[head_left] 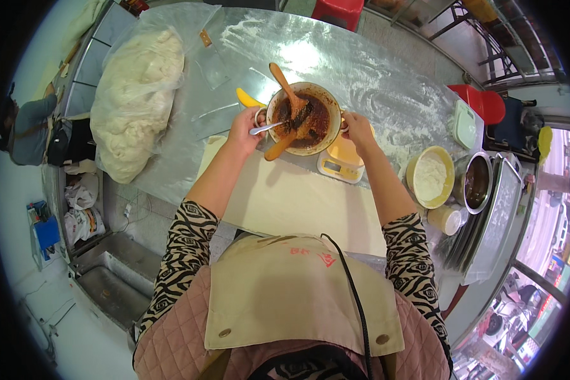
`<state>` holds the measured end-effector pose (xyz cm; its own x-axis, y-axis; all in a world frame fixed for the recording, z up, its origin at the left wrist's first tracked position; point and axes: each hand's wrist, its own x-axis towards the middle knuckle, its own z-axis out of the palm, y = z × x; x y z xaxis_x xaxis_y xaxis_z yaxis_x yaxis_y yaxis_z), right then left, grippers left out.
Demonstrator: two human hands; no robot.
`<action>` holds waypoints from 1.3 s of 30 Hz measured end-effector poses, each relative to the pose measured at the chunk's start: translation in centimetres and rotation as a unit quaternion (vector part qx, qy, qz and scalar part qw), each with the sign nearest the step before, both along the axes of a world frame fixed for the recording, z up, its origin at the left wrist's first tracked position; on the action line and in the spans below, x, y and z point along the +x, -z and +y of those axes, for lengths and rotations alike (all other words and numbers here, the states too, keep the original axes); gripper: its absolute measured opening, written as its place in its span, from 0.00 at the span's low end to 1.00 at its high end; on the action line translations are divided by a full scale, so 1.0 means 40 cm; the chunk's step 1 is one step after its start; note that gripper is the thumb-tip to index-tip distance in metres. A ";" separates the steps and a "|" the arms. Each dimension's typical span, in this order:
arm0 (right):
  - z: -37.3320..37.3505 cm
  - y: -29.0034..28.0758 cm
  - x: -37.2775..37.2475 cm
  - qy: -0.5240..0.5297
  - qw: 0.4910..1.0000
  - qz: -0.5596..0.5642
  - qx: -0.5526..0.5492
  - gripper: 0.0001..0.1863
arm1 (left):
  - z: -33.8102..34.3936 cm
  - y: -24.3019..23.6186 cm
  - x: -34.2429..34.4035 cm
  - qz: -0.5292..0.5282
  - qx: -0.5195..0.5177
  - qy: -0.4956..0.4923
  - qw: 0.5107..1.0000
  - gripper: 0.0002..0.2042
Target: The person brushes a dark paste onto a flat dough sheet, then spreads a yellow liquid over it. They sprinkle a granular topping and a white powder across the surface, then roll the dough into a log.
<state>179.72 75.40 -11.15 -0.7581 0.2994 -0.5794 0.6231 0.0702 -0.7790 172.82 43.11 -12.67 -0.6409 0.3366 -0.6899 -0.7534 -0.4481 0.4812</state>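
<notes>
Between my two hands is a two-handled pot (327, 100) with a dark red-brown sauce inside. My left hand (240, 131) is closed around its left handle, and my right hand (359, 131) grips the right one. A wooden spoon (278, 76) leans out over the far rim. Another wooden handle (278, 148) sticks out over the near rim, and a metal spoon (263, 129) rests across the left side. Just right of the pot and partly behind it is a yellow kitchen scale (342, 166). A wide flat sheet of dough (291, 202) lies nearest my body.
On the left, a big mass of dough (139, 101) lies under clear plastic. At right stand a yellow bowl of flour (432, 177), a metal pot (475, 182), a small tub (444, 219) and stacked trays (497, 209). Flour dusts the metal table (386, 76); a yellow curved object (249, 98) lies beside the pot.
</notes>
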 end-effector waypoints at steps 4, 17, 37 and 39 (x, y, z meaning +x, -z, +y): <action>0.000 0.000 -0.045 0.018 1.000 0.013 -0.004 0.20 | 0.000 -0.010 -0.044 0.001 -0.002 -0.015 1.000 0.08; 0.028 0.024 -0.119 0.128 0.991 0.033 -0.015 0.19 | 0.055 0.021 -0.033 -0.001 0.039 -0.010 0.999 0.07; -0.056 0.120 0.631 0.295 0.915 0.076 0.264 0.17 | 0.140 0.109 0.027 -0.013 0.092 -0.026 0.995 0.18; -0.012 0.107 0.735 0.345 0.899 0.046 0.266 0.19 | 0.151 0.108 0.033 -0.009 0.096 -0.030 0.995 0.19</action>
